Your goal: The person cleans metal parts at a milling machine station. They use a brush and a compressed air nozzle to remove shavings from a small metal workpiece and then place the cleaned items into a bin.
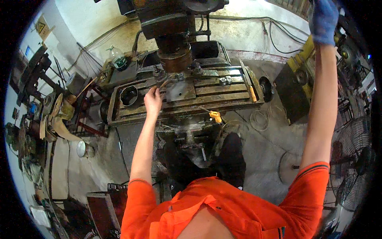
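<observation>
My bare left hand (152, 99) reaches over the near left part of a slotted machine table (217, 97), its fingers closed on a thin brown stick (164, 84). The stick's tip points toward a small metal clamp (159, 73) below the machine's dark spindle head (175, 55). Left of that hand stands a round dark pot (129, 96) on the table. My right hand (324, 24), in a blue glove, is raised far up at the right beside yellow machinery. Its fingers run toward the upper edge, and their grip does not show.
A file with a wooden handle (253, 95) lies at the table's right end. An orange-yellow air gun (215, 116) rests at the front edge. A clear plastic bottle (117, 57) stands behind left. A fan (356, 163) is at the right; a metal can (82, 149) is on the floor.
</observation>
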Action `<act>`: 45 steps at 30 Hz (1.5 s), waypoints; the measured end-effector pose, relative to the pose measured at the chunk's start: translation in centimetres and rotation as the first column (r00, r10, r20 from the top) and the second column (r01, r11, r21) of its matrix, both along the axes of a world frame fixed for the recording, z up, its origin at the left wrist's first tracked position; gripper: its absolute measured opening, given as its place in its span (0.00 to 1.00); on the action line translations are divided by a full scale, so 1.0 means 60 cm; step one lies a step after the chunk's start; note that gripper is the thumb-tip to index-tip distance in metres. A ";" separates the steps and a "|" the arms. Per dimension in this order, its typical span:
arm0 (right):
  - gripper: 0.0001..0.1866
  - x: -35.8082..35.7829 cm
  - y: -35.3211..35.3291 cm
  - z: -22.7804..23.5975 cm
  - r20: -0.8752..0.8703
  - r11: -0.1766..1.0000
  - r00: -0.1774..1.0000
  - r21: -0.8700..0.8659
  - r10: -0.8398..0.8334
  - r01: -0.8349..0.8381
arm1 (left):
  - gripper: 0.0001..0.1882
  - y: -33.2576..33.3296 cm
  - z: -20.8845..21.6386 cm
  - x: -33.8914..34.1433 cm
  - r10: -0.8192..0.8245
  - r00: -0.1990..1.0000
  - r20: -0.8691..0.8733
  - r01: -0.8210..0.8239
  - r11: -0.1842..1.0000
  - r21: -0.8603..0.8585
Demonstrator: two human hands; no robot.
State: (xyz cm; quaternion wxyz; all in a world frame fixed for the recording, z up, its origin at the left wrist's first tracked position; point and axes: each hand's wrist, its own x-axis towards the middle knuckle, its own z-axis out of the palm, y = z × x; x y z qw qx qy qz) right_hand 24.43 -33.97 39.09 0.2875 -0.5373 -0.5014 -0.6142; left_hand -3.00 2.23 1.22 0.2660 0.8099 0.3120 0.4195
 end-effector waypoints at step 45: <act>0.19 -0.217 0.376 -0.551 -0.448 0.350 0.413 -0.890 -0.793 -0.293 | 0.10 0.088 -0.115 -0.392 0.001 0.986 -0.165 -0.059 0.936 -0.348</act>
